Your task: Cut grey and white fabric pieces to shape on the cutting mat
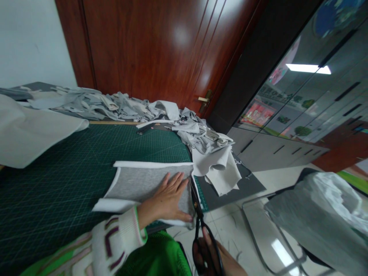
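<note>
My left hand [168, 197] lies flat with fingers spread on a grey fabric piece [135, 184] with white edges, pressing it onto the green cutting mat [71, 172]. My right hand [218, 257] grips the black handles of a pair of scissors [201, 222], whose blades run along the fabric's right edge at the mat's end. Only part of the right hand shows at the bottom edge.
A heap of grey and white fabric scraps [129, 107] lines the far side of the table and spills over its right corner [215, 161]. White cloth [25, 134] lies at left. A bag of grey fabric [316, 214] sits on the floor at right. Behind stands a wooden door [161, 50].
</note>
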{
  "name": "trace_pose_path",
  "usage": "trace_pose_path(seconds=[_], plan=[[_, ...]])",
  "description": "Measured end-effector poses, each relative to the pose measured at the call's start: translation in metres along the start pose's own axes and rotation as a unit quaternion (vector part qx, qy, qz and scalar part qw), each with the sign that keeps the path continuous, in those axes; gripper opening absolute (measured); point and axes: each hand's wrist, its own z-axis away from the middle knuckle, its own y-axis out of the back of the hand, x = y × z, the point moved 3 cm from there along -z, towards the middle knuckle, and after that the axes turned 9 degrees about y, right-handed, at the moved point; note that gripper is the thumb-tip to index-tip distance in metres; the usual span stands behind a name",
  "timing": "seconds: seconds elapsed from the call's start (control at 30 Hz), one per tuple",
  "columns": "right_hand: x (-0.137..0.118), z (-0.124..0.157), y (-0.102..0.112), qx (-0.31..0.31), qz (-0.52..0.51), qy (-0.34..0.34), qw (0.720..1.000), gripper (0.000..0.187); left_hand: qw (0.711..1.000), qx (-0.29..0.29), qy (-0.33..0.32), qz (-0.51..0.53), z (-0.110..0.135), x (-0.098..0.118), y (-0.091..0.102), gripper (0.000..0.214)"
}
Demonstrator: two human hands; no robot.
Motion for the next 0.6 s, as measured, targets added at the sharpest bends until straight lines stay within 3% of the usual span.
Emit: trace_pose_path(seconds=[0.2, 0.33, 0.5, 0.6], plan=[[-0.0019, -0.0106, -0.0007, -0.012, -0.031, -0.051, 0.998, 0.066, 0.999, 0.028, -0.017, 0.023, 0.0009, -0.0008, -0.0018, 0.117], [-0.0023, -0.0063, 0.0003, -0.033, -0.021, -0.046, 0.998, 0.060, 0.999, 0.032, -0.012, 0.019, 0.0038, 0.0016, 0.0005, 0.113], [0.0059, -0.0062, -0.0035, 0.038, -0.038, -0.028, 0.998, 0.058, 1.000, 0.026, -0.009, 0.010, 0.0061, 0.0032, 0.0027, 0.111], [0.0050, -0.0123, -0.0070, 0.049, -0.058, -0.037, 0.996, 0.064, 1.000, 0.024, -0.007, -0.003, 0.0067, 0.0037, 0.0039, 0.109]])
